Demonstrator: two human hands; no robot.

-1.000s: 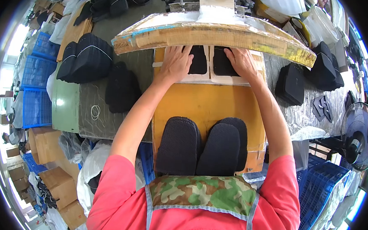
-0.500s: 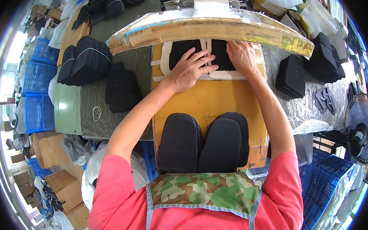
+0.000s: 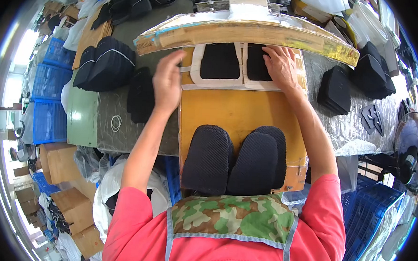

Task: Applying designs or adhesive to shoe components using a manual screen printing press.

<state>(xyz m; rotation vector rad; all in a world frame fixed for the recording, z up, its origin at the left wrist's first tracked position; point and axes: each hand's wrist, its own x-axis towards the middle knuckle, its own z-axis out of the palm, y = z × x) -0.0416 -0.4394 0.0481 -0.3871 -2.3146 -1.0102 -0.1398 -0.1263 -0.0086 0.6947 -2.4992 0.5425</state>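
Observation:
My right hand lies flat, fingers stretched out, on the right black fabric piece, which sits inside a cream frame on the yellow board. A second black piece lies uncovered in the left cream frame. Smeared by motion, my left hand is raised at the board's left edge, beside a stack of black pieces; its fingers cannot be made out clearly. Closer to me, dark insole-shaped pieces rest in a left pile and a right pile.
A thick wooden beam hangs across the board's far end, covering the frames' tops. Tied black stacks stand left, and more black stacks right. A fan stands far right. Blue crates are below the table at right.
My left hand has lifted off the left black piece and swung left to the board's edge. My right hand stays on the right piece. The view has shifted slightly.

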